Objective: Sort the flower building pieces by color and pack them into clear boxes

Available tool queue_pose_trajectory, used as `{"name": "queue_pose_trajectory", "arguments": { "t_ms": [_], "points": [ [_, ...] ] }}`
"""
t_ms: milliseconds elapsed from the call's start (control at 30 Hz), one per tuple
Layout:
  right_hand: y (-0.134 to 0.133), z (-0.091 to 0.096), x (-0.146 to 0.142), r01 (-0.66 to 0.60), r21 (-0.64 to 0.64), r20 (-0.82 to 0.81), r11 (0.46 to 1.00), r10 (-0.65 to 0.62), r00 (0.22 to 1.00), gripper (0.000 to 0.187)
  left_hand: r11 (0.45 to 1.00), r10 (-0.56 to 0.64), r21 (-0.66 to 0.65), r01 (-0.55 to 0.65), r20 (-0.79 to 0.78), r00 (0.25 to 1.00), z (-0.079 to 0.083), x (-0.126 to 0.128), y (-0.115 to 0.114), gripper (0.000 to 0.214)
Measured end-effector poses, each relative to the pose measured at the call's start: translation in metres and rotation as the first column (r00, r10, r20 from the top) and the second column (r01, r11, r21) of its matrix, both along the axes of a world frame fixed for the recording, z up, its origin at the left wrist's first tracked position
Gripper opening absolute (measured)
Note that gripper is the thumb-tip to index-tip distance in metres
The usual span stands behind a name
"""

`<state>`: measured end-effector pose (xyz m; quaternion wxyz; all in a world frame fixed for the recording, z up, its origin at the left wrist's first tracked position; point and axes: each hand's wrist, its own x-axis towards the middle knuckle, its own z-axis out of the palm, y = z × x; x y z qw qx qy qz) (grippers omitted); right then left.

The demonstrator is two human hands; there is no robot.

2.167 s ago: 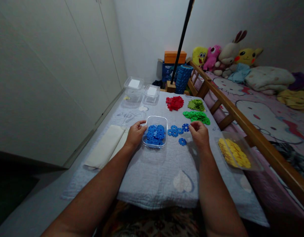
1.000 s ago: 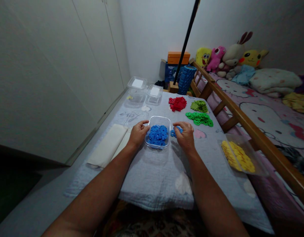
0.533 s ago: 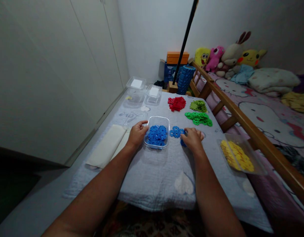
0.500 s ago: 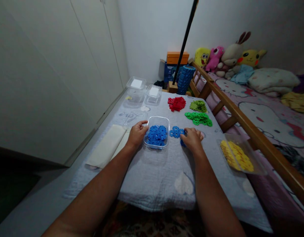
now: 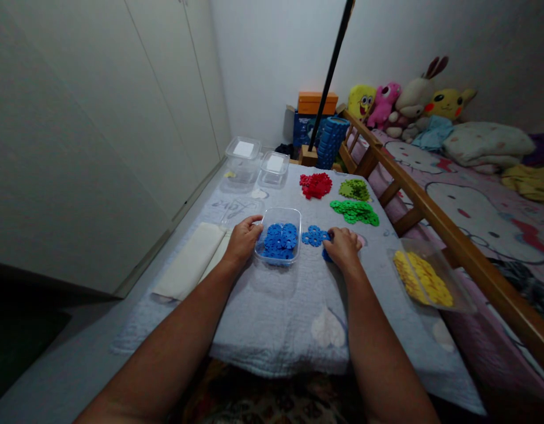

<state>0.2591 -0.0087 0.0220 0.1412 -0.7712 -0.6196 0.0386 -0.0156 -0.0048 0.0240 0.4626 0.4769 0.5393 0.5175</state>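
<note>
At the left rim of a clear plastic container (image 5: 278,212), my left hand (image 5: 244,238) grips the wall between thumb and fingers. Blue snowflake discs (image 5: 281,238) are heaped inside it. Just right of the container, more loose blue snowflake discs (image 5: 315,235) lie on the cloth. My right hand (image 5: 344,244) bends over the right end of these discs, its fingers closed down on them. A blue disc shows beneath the palm side; how many are in the fingers is hidden.
Red discs (image 5: 316,185), olive-green discs (image 5: 354,189) and bright green discs (image 5: 355,212) lie in piles further back. A bag of yellow discs (image 5: 422,280) sits at the right, by the wooden bed rail (image 5: 413,182). Lidded containers (image 5: 243,150) stand back left, a folded cloth (image 5: 190,259) nearer.
The container and my left hand have shifted very slightly left. My right hand stays over the blue discs, almost unmoved.
</note>
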Motion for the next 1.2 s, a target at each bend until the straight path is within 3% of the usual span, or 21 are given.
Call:
{"name": "queue_pose_trajectory", "arguments": {
  "t_ms": [300,567,867,933,1033,1200],
  "points": [
    [-0.001,0.002,0.001,-0.015,-0.021,0.002,1.000,0.015,1.000,0.041,1.000,0.008,-0.007,-0.008,-0.054,0.999,-0.001,-0.001,0.001,0.052],
    [0.003,0.000,0.000,0.009,0.004,-0.004,1.000,-0.009,1.000,0.032,1.000,0.014,0.018,-0.013,-0.070,0.997,0.000,0.001,0.000,0.051],
    [0.006,0.008,0.014,0.108,0.068,-0.245,0.992,-0.089,0.965,0.009,1.000,0.023,0.021,-0.022,-0.047,0.999,0.000,0.002,0.000,0.050],
    [0.005,0.013,0.014,0.097,0.134,-0.346,0.986,-0.045,0.937,0.010,1.000,0.019,0.019,-0.018,-0.048,0.999,0.000,0.002,0.000,0.051],
    [0.000,0.022,0.006,0.037,0.309,-0.489,0.950,0.125,0.863,0.013,1.000,0.015,0.014,-0.015,-0.037,0.999,0.001,0.003,-0.001,0.053],
    [-0.012,0.036,-0.025,-0.156,0.527,-0.489,0.836,0.448,0.748,0.013,1.000,0.020,0.008,-0.020,-0.013,1.000,0.004,0.004,-0.002,0.053]
  ]
}}
